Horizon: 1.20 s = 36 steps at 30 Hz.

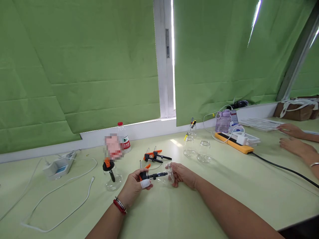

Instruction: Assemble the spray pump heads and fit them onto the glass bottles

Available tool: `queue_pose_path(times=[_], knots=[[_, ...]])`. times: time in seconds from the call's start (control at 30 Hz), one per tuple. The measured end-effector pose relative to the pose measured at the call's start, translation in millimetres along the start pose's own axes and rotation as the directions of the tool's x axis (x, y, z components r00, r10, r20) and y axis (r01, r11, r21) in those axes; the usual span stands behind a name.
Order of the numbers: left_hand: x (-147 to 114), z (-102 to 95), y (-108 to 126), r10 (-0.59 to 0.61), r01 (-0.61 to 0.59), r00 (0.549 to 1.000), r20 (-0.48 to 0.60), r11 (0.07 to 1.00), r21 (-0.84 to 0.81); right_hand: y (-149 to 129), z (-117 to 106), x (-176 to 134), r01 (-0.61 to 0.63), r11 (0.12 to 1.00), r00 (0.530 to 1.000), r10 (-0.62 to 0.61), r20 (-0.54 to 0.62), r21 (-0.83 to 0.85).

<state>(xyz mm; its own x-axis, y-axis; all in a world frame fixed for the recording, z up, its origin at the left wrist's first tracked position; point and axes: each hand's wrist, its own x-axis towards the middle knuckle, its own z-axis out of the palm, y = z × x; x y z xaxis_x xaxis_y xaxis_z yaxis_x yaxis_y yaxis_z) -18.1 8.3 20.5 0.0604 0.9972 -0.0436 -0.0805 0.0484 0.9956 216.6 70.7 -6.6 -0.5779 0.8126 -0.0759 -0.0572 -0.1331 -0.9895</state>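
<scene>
My left hand (136,186), with white tape round one finger, grips a black-and-orange bottle top (144,175) with a thin metal rod and a long black stem. A clear glass bottle (163,179) lies sideways in front of me, its base held by the fingers of my right hand (181,175). The black stem lines up with the bottle and appears to lie inside it. Just beyond, two similar black-and-orange tops (156,155) rest on the table. To the left stands a glass bottle with such a top fitted (109,176).
Two topless glass bottles (204,156) stand at the back right, near a small yellow-tagged bottle (192,129). A red-capped water bottle (126,142), a white power strip (59,166), a loose white cable (87,196), an orange power strip (233,142) and a purple bottle (223,121) lie around. Another person's hands (294,142) are at right.
</scene>
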Motion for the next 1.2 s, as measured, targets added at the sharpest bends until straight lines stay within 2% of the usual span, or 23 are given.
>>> queue_pose_path(times=[0.13,0.3,0.43,0.97,1.2], knots=[[0.7,-1.3,-0.5,0.003,-0.004,1.0,-0.008,1.0,-0.011,-0.6,0.6,-1.1,0.011,1.0,1.0,-0.011,0.011,0.001],[1.6,-3.0,-1.6,0.01,-0.01,1.0,-0.014,0.999,-0.031,-9.5,1.6,-7.3,0.167,0.986,0.985,-0.166,0.053,-0.016],[0.7,-2.5,-0.9,0.008,-0.008,1.0,-0.005,0.999,-0.034,-12.5,1.5,-8.8,0.226,0.973,0.973,-0.223,0.065,-0.041],[1.4,-1.9,-1.8,-0.015,0.015,1.0,0.023,1.0,0.006,-3.9,1.8,-1.9,0.089,0.996,0.993,-0.089,0.071,0.005],[1.3,-1.6,-3.6,-0.016,0.015,0.999,0.04,1.0,0.021,-0.3,2.2,0.3,-0.022,0.999,1.0,0.023,0.013,-0.031]])
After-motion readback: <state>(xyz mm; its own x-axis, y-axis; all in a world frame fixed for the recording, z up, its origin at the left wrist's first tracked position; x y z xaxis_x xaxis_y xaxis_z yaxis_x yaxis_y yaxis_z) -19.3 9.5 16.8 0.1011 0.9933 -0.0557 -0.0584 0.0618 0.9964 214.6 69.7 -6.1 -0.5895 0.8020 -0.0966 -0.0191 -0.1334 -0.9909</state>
